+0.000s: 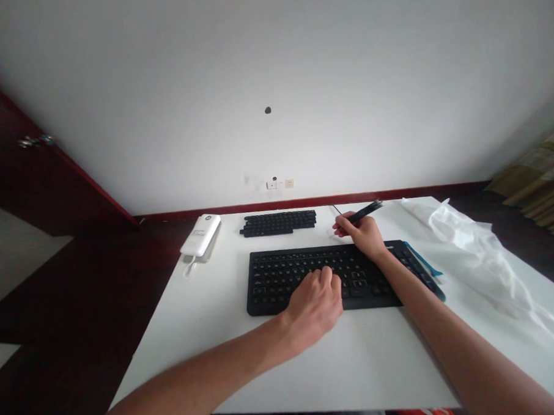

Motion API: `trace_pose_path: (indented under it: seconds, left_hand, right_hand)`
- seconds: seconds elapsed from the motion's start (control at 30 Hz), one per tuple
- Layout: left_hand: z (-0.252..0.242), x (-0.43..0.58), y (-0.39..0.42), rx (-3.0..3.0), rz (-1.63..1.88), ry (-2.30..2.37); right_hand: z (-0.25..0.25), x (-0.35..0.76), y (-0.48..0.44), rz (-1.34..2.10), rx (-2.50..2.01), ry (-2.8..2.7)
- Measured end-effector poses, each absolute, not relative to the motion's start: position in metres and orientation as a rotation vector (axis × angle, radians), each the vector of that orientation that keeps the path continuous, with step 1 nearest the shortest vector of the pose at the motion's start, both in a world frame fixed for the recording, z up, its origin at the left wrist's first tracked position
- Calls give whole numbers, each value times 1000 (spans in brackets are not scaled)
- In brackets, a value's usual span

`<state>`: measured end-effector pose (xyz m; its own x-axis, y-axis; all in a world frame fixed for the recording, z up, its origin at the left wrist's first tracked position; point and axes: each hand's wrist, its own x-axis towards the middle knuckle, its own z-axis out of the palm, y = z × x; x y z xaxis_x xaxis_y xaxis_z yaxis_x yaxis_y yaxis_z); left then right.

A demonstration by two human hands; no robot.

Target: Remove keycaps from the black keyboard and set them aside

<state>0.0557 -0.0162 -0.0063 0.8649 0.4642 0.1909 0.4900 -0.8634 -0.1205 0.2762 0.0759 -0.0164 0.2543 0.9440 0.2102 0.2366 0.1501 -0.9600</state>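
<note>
1. Left hand (317,297): fingers curled in over the middle of the black keyboard (359,279); cannot tell whether anything is pinched beneath.
2. Right hand (362,231): fingers closed around a dark slim tool (367,211), tip pointing up and right; hand beyond keyboard's far edge.
3. Keyboard flat on white tabletop (207,345), black block of keys (280,224) behind it.
4. White power bank (201,236) at left; crumpled translucent plastic (474,253) at right.

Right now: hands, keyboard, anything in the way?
Left hand over keyboard, fingertips hidden. Right hand holding slim dark object. Keyboard on table. Right forearm blocks some keys.
</note>
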Motion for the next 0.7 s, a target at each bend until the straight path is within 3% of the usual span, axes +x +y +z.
trace_pose_path:
  seconds: [0.33, 0.7]
  left_hand:
    - [12, 58, -13, -2867, 31, -613]
    - [23, 39, 6, -3302, -237, -834]
  right_hand:
    - [-19, 281, 76, 769, -1371, -1192]
    - [-22, 284, 77, 763, -1413, -1230]
